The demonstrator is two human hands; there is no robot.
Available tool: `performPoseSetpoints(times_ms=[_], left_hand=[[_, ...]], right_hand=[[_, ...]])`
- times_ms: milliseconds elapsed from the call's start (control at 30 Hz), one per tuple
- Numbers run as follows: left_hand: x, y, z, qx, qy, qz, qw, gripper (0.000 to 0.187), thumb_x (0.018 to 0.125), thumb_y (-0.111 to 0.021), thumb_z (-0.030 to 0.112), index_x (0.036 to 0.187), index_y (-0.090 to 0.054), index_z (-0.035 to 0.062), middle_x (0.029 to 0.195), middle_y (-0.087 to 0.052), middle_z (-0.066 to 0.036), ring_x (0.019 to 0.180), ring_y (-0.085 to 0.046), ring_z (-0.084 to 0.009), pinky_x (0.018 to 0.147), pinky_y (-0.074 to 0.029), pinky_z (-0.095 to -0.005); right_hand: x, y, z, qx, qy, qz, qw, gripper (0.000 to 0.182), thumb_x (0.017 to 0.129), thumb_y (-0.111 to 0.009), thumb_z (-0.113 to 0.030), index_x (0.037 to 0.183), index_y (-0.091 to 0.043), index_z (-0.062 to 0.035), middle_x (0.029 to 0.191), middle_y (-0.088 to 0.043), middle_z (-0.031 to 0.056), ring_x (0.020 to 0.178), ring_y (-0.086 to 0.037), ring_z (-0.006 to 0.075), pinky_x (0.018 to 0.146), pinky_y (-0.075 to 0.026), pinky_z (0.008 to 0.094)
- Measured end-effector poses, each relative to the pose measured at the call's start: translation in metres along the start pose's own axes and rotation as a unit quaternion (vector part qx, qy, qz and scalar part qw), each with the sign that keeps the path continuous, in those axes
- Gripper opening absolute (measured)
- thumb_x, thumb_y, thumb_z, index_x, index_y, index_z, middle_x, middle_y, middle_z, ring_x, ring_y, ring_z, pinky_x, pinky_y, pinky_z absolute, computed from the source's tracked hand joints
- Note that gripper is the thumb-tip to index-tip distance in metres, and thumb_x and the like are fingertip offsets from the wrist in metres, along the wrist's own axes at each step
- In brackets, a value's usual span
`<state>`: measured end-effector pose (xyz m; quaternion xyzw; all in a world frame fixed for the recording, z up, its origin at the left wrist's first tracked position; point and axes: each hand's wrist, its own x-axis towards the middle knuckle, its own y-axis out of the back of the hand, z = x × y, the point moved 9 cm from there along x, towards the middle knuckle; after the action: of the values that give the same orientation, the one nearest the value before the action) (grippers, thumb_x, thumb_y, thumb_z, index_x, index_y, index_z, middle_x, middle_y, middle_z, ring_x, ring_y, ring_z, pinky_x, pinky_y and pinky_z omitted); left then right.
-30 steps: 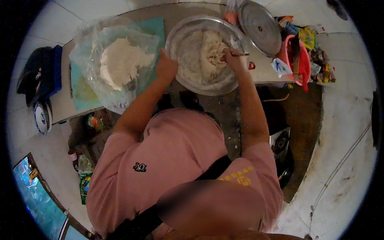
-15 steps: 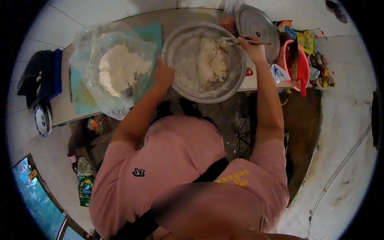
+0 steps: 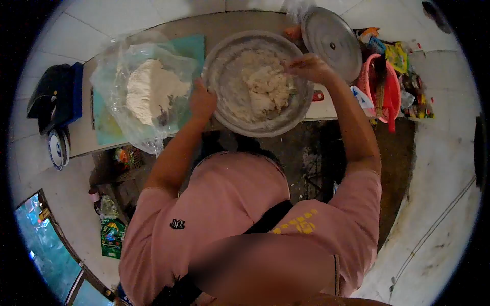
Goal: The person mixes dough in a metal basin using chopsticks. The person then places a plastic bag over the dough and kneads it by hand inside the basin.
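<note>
Head view: lumpy dough (image 3: 266,90) lies in the metal basin (image 3: 273,128), left and bodyward of the right hand (image 3: 309,68), the nearer grip, whose closure I can't tell; the left hand (image 3: 203,101) clamps the basin's left side.

The single head camera looks steeply down from above the wearer, its wide, curved view rounded off in black. The counter's (image 3: 223,24) near edge crosses the upper half, far edge above; the pink shirt (image 3: 235,186), nearer, fills the lower middle.
</note>
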<state>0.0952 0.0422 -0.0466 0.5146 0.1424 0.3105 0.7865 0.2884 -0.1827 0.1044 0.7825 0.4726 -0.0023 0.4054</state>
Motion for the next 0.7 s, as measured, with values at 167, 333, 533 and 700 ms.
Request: performPoseSetpoints(times_ms=[167,333,533,700], left_hand=[[0.002,0.029,0.023,-0.055,0.019,-0.015,0.998,0.054,0.073,-0.051,0.02,0.119,-0.03,0.0005,0.083,-0.058,-0.025,0.073,-0.057,-0.0396,0.065,-0.045,-0.0471],[0.005,0.019,0.017,-0.044,-0.003,-0.028,0.999,0.053,0.073,-0.051,0.02,0.118,-0.03,0.0016,0.084,-0.058,-0.025,0.074,-0.057,-0.0408,0.066,-0.045,-0.0474],[0.003,0.022,0.02,-0.074,0.055,-0.083,0.992,0.056,0.073,-0.05,0.02,0.121,-0.028,0.0014,0.094,-0.055,-0.026,0.082,-0.055,-0.0412,0.073,-0.043,-0.0472],[0.005,0.007,0.012,-0.091,-0.001,-0.033,0.995,0.056,0.074,-0.049,0.021,0.122,-0.028,-0.0009,0.097,-0.054,-0.027,0.086,-0.054,-0.0418,0.076,-0.042,-0.0466]], right_hand=[[-0.059,-0.053,0.018,-0.043,0.164,-0.001,0.985,0.015,0.075,-0.061,-0.016,0.086,-0.062,-0.005,0.08,-0.061,0.0086,0.075,-0.058,0.0199,0.068,-0.046,0.029],[-0.067,-0.092,0.003,-0.219,0.183,0.093,0.954,0.012,0.076,-0.06,-0.01,0.086,-0.061,-0.0028,0.079,-0.061,0.0097,0.074,-0.059,0.0179,0.065,-0.046,0.0267],[-0.134,-0.007,-0.067,-0.058,0.106,0.148,0.982,0.012,0.077,-0.057,-0.004,0.088,-0.061,-0.0019,0.077,-0.062,0.0092,0.072,-0.06,0.0155,0.063,-0.047,0.0253],[-0.129,0.023,-0.057,0.091,0.039,0.239,0.966,0.02,0.076,-0.061,-0.019,0.088,-0.061,-0.0037,0.075,-0.061,0.0114,0.071,-0.059,0.0215,0.067,-0.047,0.0279]])
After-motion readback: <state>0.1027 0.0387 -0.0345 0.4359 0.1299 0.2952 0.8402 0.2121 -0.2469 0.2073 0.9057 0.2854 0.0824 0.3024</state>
